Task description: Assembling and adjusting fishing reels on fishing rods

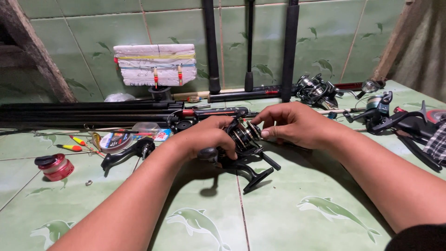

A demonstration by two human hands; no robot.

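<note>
Your left hand (202, 137) was wrapped over the body of the black spinning reel (241, 146), holding it just above the green tiled floor (288, 218). Your right hand (290, 123) had its fingertips pinched on the spool end at the reel's right side. The reel sat between both hands, its spool axis running left to right, its foot angled down toward you. Farther out, a red spool (55, 167) lay well to the left, and more reels (316, 90) rested near the wall.

I kneel over a green tiled floor (288, 218) with dolphin prints; on it lie a red spool (55, 167), black rods (83, 114), line spool (115, 141) and floats (69, 147).
</note>
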